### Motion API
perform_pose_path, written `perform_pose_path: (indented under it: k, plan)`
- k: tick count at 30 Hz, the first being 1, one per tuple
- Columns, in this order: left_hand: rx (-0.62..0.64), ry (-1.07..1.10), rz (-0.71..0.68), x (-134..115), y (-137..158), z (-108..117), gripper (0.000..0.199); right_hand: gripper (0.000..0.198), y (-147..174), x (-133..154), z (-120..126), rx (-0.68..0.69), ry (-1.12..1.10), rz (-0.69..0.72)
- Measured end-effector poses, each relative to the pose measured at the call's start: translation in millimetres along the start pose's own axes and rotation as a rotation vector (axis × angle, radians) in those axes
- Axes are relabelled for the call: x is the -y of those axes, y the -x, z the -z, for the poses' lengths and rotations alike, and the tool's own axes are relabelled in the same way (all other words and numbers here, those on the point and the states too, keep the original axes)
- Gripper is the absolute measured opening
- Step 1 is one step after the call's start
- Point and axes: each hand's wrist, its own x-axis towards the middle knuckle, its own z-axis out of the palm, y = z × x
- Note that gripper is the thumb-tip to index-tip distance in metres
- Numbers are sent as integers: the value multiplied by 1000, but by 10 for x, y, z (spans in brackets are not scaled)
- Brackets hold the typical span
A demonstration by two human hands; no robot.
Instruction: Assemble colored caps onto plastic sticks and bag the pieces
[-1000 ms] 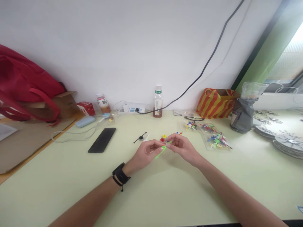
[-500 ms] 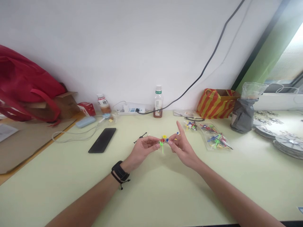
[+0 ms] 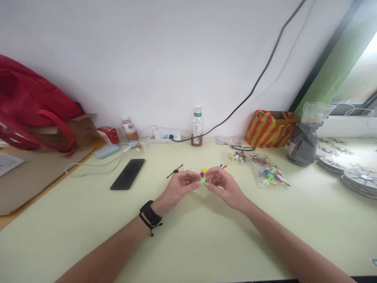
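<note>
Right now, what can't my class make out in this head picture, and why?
Head view:
Green piece: its gripped part, hidden by the left hand.
Whatever the right hand may pinch: hidden by the hand itself.
White piece: mostly behind the left hand.
Red bag: cut off by the left edge.
Bagged pieces: too small to count.

The table [image 3: 179, 251] is pale green, the slender plastic piece [image 3: 203, 181] bright green, the rectangular phone [image 3: 127, 174] black, the upright bag [image 3: 263, 131] striped red and yellow.
</note>
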Motion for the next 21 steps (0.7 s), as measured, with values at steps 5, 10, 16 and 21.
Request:
perform_pose_path:
  k: [5, 10, 16, 21]
  plan:
    - [-7, 4, 2, -14, 6, -10, 26, 29, 16, -21, -3, 11, 80, 29]
    - [-22, 23, -1, -24, -4, -6, 26, 62, 45, -13, 2, -55, 112, 83]
    - [-18, 54, 25, -23, -6, -5, 27, 66, 68, -30, 1, -134, 209, 120]
    - [-38, 56, 16, -16, -18, 0, 28, 59, 35, 17, 64, 144, 118, -3]
